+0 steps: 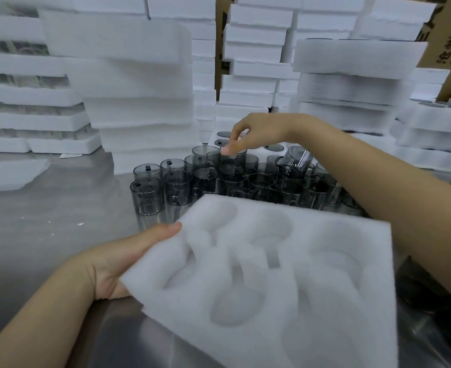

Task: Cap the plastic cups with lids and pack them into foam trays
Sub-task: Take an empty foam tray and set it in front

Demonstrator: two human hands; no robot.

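Head view: foam tray (285,274) sits nearest the camera, tilted, with its moulded recesses facing up. Left hand (118,264) grips the tray's left edge, thumb on top; the other fingers are hidden underneath. Just behind the tray, a cluster of smoky clear cups (176,189) stands on the steel table (46,221). Some cups sit on a second layer, and one tilted cup (296,160) leans at the right of the cluster. Right hand (258,131) is above the cluster with fingers curled down, thumb and fingertips pinching the rim of a raised cup (233,162). Foam stacks (139,102) wall off the back. A cardboard box (437,49) is at upper right.
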